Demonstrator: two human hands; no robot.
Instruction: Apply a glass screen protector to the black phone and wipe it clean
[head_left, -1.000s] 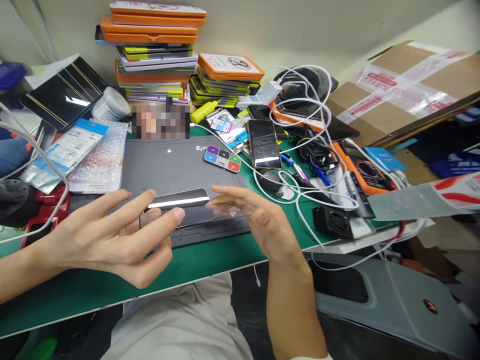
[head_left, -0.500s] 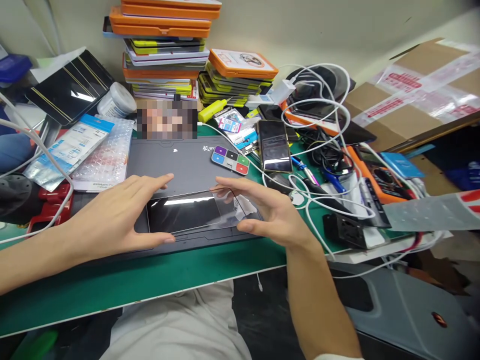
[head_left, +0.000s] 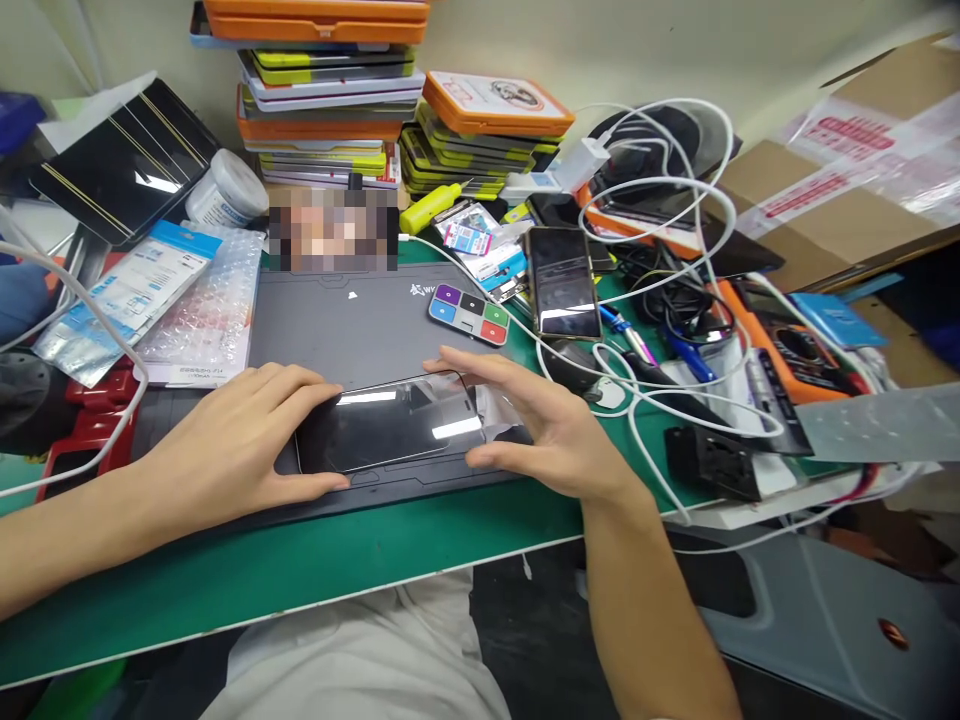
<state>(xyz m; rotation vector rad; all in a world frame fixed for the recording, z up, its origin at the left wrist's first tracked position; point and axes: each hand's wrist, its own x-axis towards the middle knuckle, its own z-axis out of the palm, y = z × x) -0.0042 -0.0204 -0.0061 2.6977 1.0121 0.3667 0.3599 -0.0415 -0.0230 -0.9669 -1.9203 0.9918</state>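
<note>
A black smartphone (head_left: 367, 437) lies screen up on the dark grey work mat (head_left: 330, 325). My left hand (head_left: 247, 440) spans its left end, thumb along the near edge and fingers at the far edge. A clear glass screen protector (head_left: 459, 408) with a thin black rim lies over or just above the screen; whether it touches everywhere I cannot tell. My right hand (head_left: 551, 430) holds its right end by the edges between thumb and fingers. Behind that end, partly hidden by the hand, is a crumpled clear film (head_left: 501, 412).
A colour-blocked card-like device (head_left: 469, 315) sits on the mat. Another phone (head_left: 564, 285), white cables (head_left: 660, 395) and an orange multimeter (head_left: 787, 345) crowd the right. Stacked orange and yellow cases (head_left: 330, 100) stand behind. Bubble-wrapped packaging (head_left: 202, 315) lies at left.
The glass protector has come down from a tilt to lie nearly flat along the phone. My left fingers have closed in on the phone's far edge. The camera view has shifted slightly.
</note>
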